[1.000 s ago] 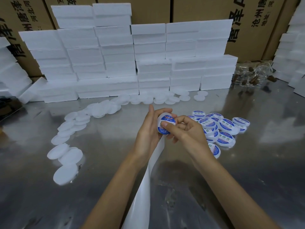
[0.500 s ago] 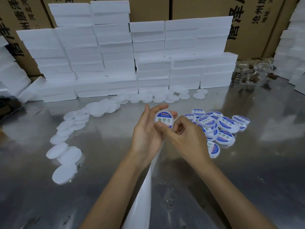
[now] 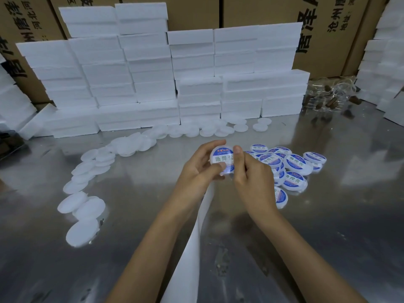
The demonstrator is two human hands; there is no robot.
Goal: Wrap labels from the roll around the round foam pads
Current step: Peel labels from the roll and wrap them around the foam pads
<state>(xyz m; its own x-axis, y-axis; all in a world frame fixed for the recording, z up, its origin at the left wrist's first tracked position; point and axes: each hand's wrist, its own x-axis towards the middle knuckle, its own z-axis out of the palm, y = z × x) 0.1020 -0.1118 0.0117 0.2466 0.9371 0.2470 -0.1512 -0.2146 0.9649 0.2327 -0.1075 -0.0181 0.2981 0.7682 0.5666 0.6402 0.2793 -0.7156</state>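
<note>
1. Round foam pad held above the worktop's middle, labelled face tilted toward the camera; no long axis.
2. Left hand grips its rim, thumb across the label; right hand pinches its right edge.

Packing workshop or warehouse. Steel tabletop as workbench. White foam blocks stacked in rows behind it. Printed cardboard cartons along back. Bulk plain foam discs, pile of labelled discs.
</note>
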